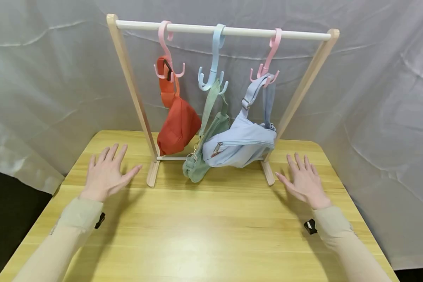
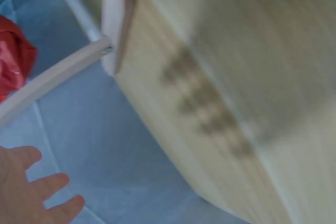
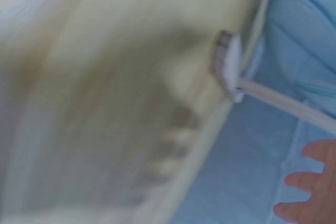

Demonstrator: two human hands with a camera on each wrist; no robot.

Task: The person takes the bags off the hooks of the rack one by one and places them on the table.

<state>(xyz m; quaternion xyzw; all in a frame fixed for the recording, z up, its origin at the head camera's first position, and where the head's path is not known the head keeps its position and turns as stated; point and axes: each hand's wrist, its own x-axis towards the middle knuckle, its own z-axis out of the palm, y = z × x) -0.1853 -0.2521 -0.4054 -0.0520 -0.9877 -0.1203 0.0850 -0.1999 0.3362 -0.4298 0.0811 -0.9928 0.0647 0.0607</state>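
Observation:
My left hand, fingers spread and straight, hovers over the table left of the rack and holds nothing. On the other side my right hand is likewise spread, beside the rack's right foot. Between them a wooden rack carries three bags. A red bag hangs by its strap from the left pink hook. From the blue hook in the middle hangs a green bag. A light blue bag with a zipper hangs from the right pink hook, partly covering the green one.
The wooden table has rounded back corners. Grey cloth surrounds it at the back and sides. The rack's two feet, the left foot and the right foot, rest on the tabletop.

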